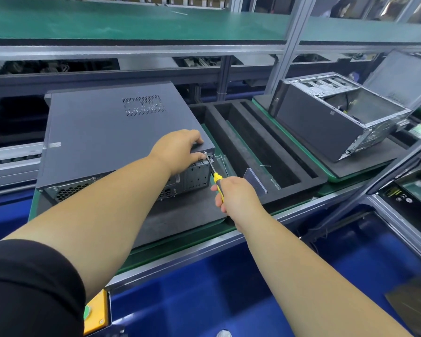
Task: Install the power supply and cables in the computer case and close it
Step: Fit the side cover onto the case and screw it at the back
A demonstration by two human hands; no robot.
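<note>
A dark grey computer case (102, 132) lies on its side on a foam-topped pallet (180, 215), its side panel closed on top. My left hand (180, 149) grips the case's near right corner, fingers over the top edge and thumb by a silver screw (205, 153). My right hand (236, 195) holds a yellow-handled screwdriver (216, 181), whose tip meets that screw at the rear edge of the case.
Black foam with long slots (258, 142) lies right of the case, with a clear plastic piece (254, 178) near my right hand. A second, open case (338, 117) stands further right. A blue bin (204, 300) sits below the conveyor edge. A green shelf (131, 23) runs overhead.
</note>
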